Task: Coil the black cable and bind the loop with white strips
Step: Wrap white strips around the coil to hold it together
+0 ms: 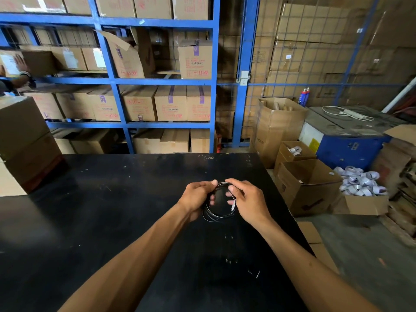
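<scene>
Here both the left hand (195,196) and right hand (248,200) clasp the coiled black cable (218,216), a white strip (233,204) on its right side, above the worktop (112,199).

Black cable (217,216), white strip (233,206), black table (112,199), blue shelving (117,81), brown boxes (308,185).
</scene>
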